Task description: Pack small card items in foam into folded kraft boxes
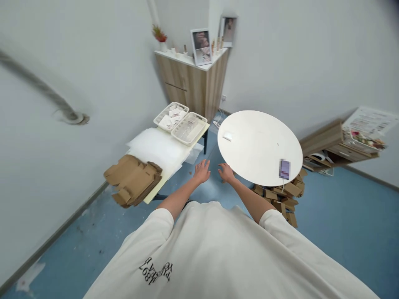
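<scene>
My left hand (202,171) hangs in the air between two tables, fingers spread and holding nothing. My right hand (226,172) is just beside it, close to the near edge of a round white table (249,166), fingers loosely apart and also empty. On the round table lie a small white object (227,136) and a phone (284,169) on a cable. To the left stands a low table (162,185) with a stack of flat brown cardboard blanks (132,178), white foam sheets (157,147) and two white mesh baskets (180,122).
Folded cardboard boxes (285,197) are piled on the blue floor under the round table. A wooden cabinet (193,81) with framed pictures and a small plant stands in the corner. More boards and printed sheets (358,133) lean at the right wall.
</scene>
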The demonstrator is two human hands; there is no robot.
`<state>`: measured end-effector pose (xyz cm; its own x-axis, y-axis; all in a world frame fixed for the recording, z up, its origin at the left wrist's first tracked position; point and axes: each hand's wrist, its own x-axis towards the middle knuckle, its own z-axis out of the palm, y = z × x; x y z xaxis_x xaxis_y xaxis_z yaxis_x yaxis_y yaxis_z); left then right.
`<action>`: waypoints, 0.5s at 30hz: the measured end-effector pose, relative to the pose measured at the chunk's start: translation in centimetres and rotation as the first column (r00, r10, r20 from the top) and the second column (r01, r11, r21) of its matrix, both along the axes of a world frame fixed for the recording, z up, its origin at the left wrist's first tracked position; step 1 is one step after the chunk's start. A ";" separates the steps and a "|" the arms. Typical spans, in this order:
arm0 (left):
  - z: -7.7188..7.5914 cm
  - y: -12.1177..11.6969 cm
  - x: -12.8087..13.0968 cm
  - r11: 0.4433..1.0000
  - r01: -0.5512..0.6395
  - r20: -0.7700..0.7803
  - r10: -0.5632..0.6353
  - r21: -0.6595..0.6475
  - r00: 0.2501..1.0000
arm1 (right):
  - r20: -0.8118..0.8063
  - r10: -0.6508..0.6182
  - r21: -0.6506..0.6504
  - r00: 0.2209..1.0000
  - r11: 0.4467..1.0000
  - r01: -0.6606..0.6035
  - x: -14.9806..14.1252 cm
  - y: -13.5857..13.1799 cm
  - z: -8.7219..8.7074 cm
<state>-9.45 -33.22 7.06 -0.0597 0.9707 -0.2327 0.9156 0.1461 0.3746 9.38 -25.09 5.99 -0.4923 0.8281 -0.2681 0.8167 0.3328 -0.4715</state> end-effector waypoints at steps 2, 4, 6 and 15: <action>0.2 -2.7 -2.5 0.997 -0.079 0.003 0.079 0.006 0.997 | 0.001 0.085 -0.005 0.996 0.996 -0.085 -3.3 -1.1 0.0; 0.4 -5.6 -5.2 0.987 -0.162 0.008 0.161 0.025 0.987 | 0.000 0.172 -0.012 0.985 0.985 -0.172 -7.1 -2.4 0.1; 0.6 -8.9 -8.2 0.967 -0.249 0.015 0.248 0.056 0.969 | -0.008 0.260 -0.017 0.966 0.966 -0.260 -11.3 -4.0 0.1; -0.6 -23.7 -22.8 0.841 -0.536 -0.014 0.538 0.069 0.843 | -0.076 0.641 0.124 0.764 0.766 -0.631 -29.7 -14.6 0.0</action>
